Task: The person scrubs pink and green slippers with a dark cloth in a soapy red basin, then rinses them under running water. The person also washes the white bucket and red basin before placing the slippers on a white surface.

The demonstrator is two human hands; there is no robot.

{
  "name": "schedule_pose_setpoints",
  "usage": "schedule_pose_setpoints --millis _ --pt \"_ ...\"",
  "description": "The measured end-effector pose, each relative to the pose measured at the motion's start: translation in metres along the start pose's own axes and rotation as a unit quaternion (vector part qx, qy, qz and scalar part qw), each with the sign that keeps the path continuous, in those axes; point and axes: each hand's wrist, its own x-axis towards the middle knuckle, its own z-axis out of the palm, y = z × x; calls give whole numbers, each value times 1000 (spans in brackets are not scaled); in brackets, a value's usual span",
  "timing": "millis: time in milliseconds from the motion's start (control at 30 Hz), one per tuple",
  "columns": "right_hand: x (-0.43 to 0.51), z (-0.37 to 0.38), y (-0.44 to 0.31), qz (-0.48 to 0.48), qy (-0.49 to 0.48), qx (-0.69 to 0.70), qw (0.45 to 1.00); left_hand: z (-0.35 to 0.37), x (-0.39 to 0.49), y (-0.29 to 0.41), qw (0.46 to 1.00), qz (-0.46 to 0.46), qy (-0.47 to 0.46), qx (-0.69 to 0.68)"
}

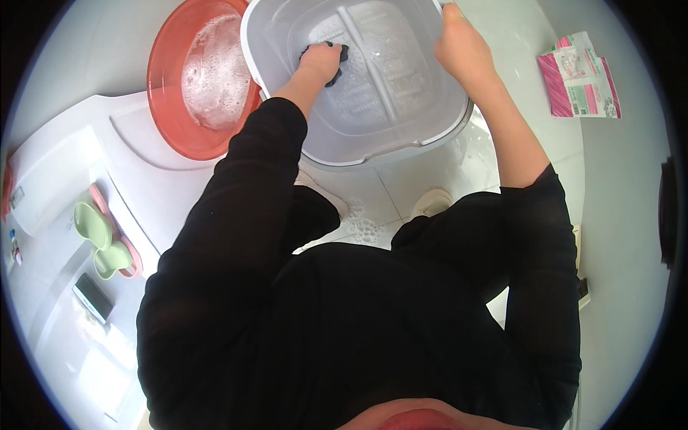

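Observation:
A grey plastic foot-bath tub (344, 153) with a white rim stands tilted in front of me, its inside facing up towards me. Suds and wet patches cover its ribbed bottom. My left hand (322, 60) is inside the tub, pressing a bunched dark cloth (334, 75) against the bottom near the left wall. At the tub's right rim, my right hand (463, 49) is closed around the edge. Just left of the tub is an orange-red plastic basin (164, 102) holding foamy water (217, 80).
The basin rests over a white bathtub edge (145, 123). Green and pink slippers (110, 258) and a dark brush-like block (92, 298) lie at lower left. Foam (365, 228) spots the tiled floor between my shoes. A pink-and-white package (583, 80) is at the right wall.

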Motion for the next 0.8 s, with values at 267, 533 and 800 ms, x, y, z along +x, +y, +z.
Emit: schedule_pose_setpoints --millis 267,533,800 --pt "1 -5 -7 11 -7 2 1000 17 -23 60 989 17 -145 26" --pt "-1 0 -3 5 9 7 1000 0 -23 73 998 -36 1 -60" --pt "1 -1 -3 12 8 -12 1000 -6 0 133 954 289 73 -28"
